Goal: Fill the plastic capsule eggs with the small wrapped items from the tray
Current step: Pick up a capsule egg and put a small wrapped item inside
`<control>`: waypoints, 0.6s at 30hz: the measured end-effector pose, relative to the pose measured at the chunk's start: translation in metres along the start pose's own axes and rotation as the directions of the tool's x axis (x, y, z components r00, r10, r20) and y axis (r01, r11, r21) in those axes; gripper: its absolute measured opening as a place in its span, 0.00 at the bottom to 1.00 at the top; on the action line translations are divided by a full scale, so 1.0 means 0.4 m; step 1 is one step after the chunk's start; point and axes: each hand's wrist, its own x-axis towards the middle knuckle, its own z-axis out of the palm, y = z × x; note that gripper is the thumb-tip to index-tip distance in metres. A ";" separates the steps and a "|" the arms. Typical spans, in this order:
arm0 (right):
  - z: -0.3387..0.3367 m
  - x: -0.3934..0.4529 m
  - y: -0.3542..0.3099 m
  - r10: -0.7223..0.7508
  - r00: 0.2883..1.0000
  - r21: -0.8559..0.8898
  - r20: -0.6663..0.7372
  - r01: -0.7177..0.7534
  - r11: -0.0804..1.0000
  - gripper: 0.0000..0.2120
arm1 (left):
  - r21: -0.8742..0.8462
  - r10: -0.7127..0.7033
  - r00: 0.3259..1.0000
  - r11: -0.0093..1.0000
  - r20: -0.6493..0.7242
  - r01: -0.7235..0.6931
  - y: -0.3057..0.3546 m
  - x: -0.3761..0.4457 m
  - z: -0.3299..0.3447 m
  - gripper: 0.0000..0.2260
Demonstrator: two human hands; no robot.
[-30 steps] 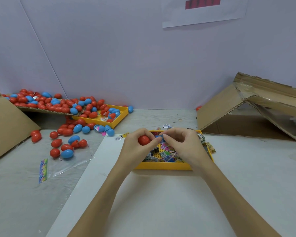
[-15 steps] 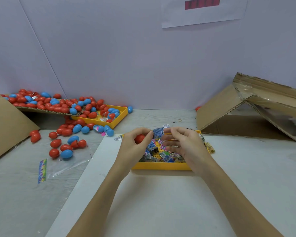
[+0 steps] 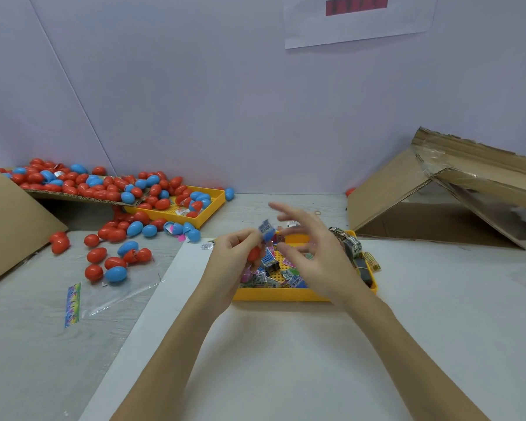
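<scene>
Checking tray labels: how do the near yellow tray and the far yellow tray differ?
The near yellow tray holds small wrapped items; the far yellow tray holds red and blue eggs. The near one sits on the white sheet under both hands; the far one sits against the wall, untouched. Both are shallow, yellow and perforated.

Left hand point(image 3: 234, 253) grips red egg point(image 3: 253, 253) — right hand point(image 3: 313, 253) spread over yellow tray point(image 3: 286, 294).

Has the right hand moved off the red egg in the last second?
Yes. The right hand has left the red plastic capsule egg and opened, fingers spread, shifting rightward over the near yellow plastic tray.
</scene>
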 end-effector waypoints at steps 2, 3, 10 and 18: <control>0.008 -0.002 -0.003 -0.149 0.989 -0.166 0.007 0.148 0.975 0.22 | 0.005 -0.015 1.000 1.000 -0.001 0.015 0.001 -0.001 -0.001 0.13; 0.010 -0.004 -0.003 -0.182 0.983 -0.188 -0.006 0.178 0.966 0.18 | 0.008 -0.020 1.000 1.000 -0.004 0.020 0.001 -0.002 -0.001 0.12; 0.011 -0.010 -0.008 -0.086 0.995 -0.110 0.047 0.091 0.990 0.27 | 0.106 -0.026 0.997 0.994 -0.067 0.033 0.004 -0.003 -0.004 0.17; 0.018 -0.010 -0.001 -0.195 0.981 -0.356 -0.017 0.176 0.918 0.12 | 0.181 -0.015 0.999 0.983 -0.047 0.024 0.002 -0.004 -0.004 0.14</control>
